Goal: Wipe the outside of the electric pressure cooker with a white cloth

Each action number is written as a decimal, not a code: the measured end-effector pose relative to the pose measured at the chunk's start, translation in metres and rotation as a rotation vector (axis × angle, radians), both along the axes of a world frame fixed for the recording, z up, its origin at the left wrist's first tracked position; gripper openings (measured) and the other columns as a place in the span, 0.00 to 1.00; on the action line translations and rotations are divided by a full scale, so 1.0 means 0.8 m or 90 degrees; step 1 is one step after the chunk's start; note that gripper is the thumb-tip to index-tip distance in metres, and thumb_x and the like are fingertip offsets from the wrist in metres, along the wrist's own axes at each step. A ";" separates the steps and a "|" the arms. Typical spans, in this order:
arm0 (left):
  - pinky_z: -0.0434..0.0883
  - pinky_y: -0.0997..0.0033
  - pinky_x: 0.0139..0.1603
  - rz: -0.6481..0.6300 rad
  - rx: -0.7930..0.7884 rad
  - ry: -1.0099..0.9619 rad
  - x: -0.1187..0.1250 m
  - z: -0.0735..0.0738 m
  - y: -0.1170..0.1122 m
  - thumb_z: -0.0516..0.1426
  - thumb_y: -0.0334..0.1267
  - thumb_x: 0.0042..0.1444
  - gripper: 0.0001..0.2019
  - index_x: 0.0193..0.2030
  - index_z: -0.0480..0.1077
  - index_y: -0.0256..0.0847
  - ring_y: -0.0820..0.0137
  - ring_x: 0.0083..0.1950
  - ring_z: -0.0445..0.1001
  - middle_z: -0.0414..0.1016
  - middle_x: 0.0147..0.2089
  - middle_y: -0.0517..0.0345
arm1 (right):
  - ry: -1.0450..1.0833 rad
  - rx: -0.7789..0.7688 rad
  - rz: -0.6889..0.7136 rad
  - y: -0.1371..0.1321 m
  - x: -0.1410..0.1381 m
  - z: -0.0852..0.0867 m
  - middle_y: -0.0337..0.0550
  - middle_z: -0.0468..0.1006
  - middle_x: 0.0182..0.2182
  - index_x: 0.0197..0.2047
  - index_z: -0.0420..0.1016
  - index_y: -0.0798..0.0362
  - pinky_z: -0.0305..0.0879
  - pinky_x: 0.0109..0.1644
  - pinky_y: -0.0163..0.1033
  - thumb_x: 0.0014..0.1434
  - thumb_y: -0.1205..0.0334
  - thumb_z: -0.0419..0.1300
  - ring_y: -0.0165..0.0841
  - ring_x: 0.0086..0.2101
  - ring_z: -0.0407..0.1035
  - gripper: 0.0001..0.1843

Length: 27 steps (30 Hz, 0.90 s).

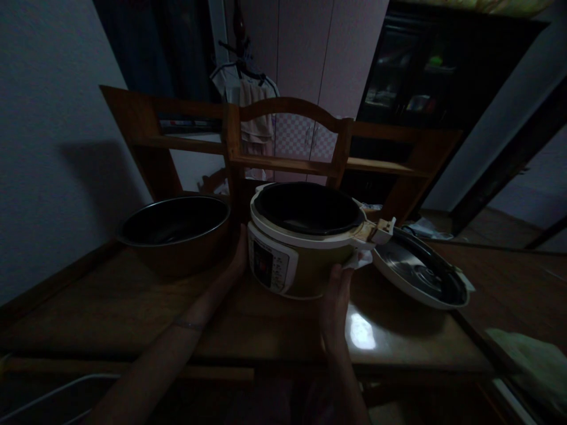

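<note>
A gold and white rice cooker (305, 260) stands on a wooden table (133, 307) with its lid (419, 274) swung open to the right. The dark inner pot (308, 206) sits inside it. My left hand (239, 257) presses against the cooker's left side, its fingers mostly hidden behind the body. My right hand (339, 295) grips the cooker's right front side and holds a white cloth (361, 260) against it, just below the hinge.
A large dark metal bowl (175, 227) rests on the table left of the cooker. A wooden shelf rack (287, 147) rises behind both. A greenish cloth (527, 354) lies at the lower right. The room is dim.
</note>
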<state>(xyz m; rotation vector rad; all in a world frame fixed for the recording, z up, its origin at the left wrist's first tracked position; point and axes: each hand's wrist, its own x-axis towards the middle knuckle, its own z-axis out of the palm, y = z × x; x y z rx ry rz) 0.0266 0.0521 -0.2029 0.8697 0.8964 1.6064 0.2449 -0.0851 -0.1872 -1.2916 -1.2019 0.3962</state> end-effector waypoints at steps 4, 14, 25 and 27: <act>0.63 0.62 0.73 -0.008 -0.009 -0.004 0.000 -0.002 0.004 0.50 0.64 0.64 0.29 0.54 0.79 0.44 0.58 0.70 0.68 0.81 0.57 0.53 | 0.046 -0.024 -0.028 -0.005 -0.018 -0.006 0.52 0.38 0.77 0.78 0.30 0.53 0.39 0.76 0.58 0.74 0.44 0.43 0.41 0.75 0.37 0.40; 0.58 0.64 0.74 -0.009 -0.004 0.019 -0.003 0.000 -0.003 0.52 0.64 0.63 0.29 0.50 0.81 0.43 0.58 0.69 0.69 0.83 0.53 0.52 | -0.031 0.002 -0.031 -0.013 -0.023 -0.023 0.54 0.41 0.77 0.78 0.31 0.49 0.44 0.74 0.60 0.73 0.45 0.46 0.44 0.74 0.43 0.40; 0.57 0.64 0.75 -0.021 0.009 0.003 -0.001 0.005 -0.003 0.53 0.62 0.63 0.27 0.48 0.81 0.44 0.58 0.72 0.66 0.84 0.52 0.51 | 0.027 0.059 0.019 0.000 0.016 0.013 0.53 0.52 0.75 0.78 0.43 0.52 0.47 0.73 0.58 0.71 0.42 0.48 0.47 0.72 0.51 0.40; 0.56 0.62 0.75 -0.023 0.013 -0.003 -0.001 0.005 -0.001 0.52 0.63 0.63 0.27 0.48 0.82 0.44 0.58 0.72 0.65 0.84 0.51 0.52 | 0.031 0.051 0.027 -0.016 0.000 0.002 0.50 0.44 0.77 0.79 0.36 0.50 0.43 0.75 0.58 0.72 0.44 0.48 0.45 0.74 0.45 0.41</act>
